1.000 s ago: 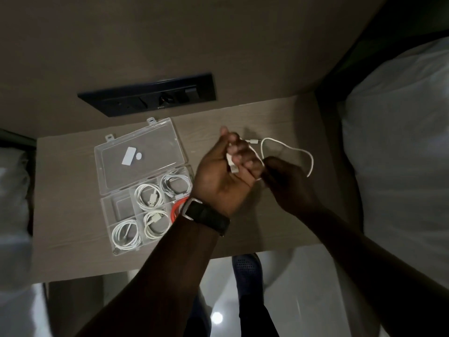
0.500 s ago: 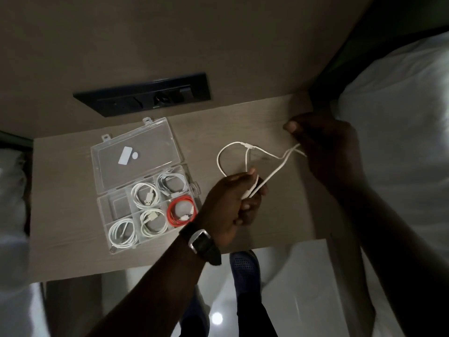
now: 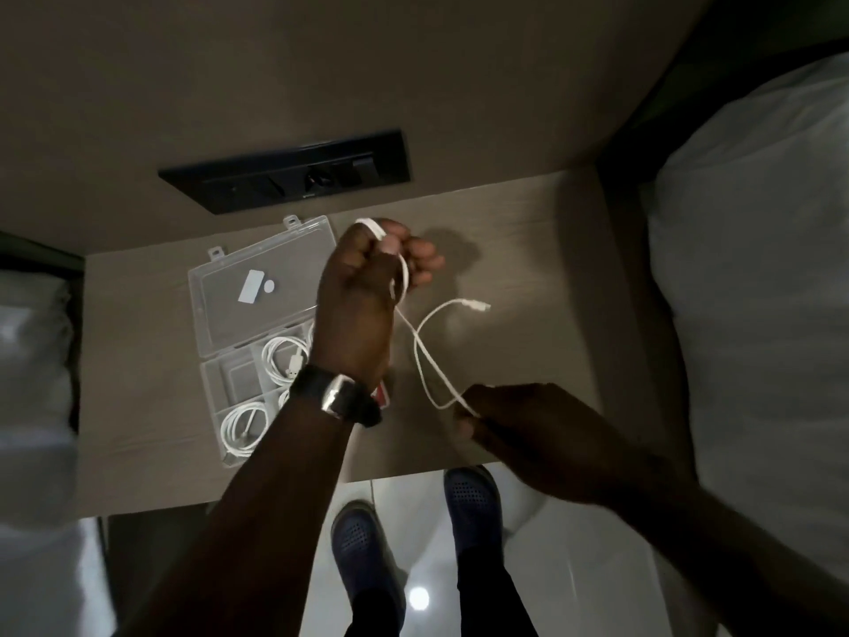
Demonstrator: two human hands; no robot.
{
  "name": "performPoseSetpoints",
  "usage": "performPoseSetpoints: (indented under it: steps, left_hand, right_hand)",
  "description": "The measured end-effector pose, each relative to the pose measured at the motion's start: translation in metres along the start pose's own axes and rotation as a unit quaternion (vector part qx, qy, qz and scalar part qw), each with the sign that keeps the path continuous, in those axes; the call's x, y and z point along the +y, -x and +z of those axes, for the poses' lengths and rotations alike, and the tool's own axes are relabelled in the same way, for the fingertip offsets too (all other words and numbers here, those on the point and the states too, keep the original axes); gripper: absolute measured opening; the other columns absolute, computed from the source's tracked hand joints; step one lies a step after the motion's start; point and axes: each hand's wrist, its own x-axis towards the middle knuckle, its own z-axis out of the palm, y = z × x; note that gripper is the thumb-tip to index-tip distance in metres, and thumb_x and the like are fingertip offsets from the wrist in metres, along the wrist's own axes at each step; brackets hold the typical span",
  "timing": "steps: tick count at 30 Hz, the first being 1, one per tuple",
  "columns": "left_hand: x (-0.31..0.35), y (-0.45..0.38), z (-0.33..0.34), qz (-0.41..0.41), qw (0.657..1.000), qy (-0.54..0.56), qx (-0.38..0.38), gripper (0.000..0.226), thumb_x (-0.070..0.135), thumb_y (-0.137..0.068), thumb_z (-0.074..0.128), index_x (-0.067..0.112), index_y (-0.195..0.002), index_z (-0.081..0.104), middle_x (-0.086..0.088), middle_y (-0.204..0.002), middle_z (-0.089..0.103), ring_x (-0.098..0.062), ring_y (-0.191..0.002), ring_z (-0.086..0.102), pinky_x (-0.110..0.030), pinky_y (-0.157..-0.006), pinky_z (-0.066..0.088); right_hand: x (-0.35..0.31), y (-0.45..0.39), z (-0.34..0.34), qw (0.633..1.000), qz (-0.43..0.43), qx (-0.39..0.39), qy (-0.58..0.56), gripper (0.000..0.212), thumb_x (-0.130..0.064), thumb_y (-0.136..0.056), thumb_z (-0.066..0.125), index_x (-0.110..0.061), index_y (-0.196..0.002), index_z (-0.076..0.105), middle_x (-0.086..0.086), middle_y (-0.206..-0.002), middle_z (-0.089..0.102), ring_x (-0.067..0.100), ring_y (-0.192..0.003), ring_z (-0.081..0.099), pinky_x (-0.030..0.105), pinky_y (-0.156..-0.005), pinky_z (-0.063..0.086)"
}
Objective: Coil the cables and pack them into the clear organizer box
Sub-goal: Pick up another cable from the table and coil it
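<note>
Two hands are being used on one white cable [image 3: 425, 360]. The left hand [image 3: 367, 278] is being held raised over the counter [image 3: 528, 268], fingers curled shut around turns of the cable already wound there, a loop showing above the knuckles. The right hand [image 3: 519, 420] is being kept lower and nearer the body, its thumb and fingertips pinched on the slack.

Between the hands the cable is being run slantwise, from the left fist down and rightward to the right pinch, with one loose bight sagging between. A free plug end [image 3: 480, 307] is being left hanging out to the right of the left hand, so the unwound length lies on the right hand's side; the next wrap would likely be carried by that hand up toward the left fist.

Just left of the left wrist the open box [image 3: 257, 287] is lying on the counter, white coils [image 3: 243, 427] already being held in its compartments. A red coil [image 3: 383, 395] is mostly being hidden by the wrist.
</note>
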Motion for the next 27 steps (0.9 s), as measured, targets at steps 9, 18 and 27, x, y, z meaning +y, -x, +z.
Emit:
performPoseSetpoints:
  steps: [9,18,27]
  left_hand:
    - [-0.012,0.050,0.009,-0.280,0.920,0.207,-0.181,0.032,0.030,-0.100,0.040,0.011,-0.086,0.060,0.002,-0.054,0.039,-0.006,-0.037,0.025,-0.019,-0.039,0.024]
    - [0.021,0.015,-0.009,-0.148,0.903,0.401,-0.032,0.024,0.018,-0.100,0.033,0.013,-0.093,0.055,0.003,-0.079,0.053,-0.008,-0.067,0.051,-0.020,-0.066,0.046]
    - [-0.016,0.058,0.016,-0.252,0.953,-0.021,-0.167,0.026,0.010,-0.100,0.036,0.002,-0.088,0.057,-0.013,-0.059,0.052,-0.018,-0.041,0.042,-0.023,-0.041,0.033]
  right_hand:
    - [0.039,-0.053,-0.055,0.960,0.069,0.219,-0.158,0.025,-0.038,-0.086,0.072,-0.018,-0.072,0.070,0.003,-0.063,0.063,0.015,-0.060,0.060,0.032,-0.057,0.049]
    - [0.000,-0.013,0.024,0.989,0.076,-0.042,-0.118,0.017,-0.044,-0.103,0.040,-0.038,-0.099,0.055,-0.005,-0.074,0.065,0.008,-0.065,0.063,0.031,-0.061,0.052]
    - [0.022,-0.037,-0.062,0.973,0.025,0.172,-0.150,0.012,-0.038,-0.083,0.074,-0.026,-0.084,0.073,-0.005,-0.081,0.073,0.012,-0.077,0.071,0.039,-0.068,0.058]
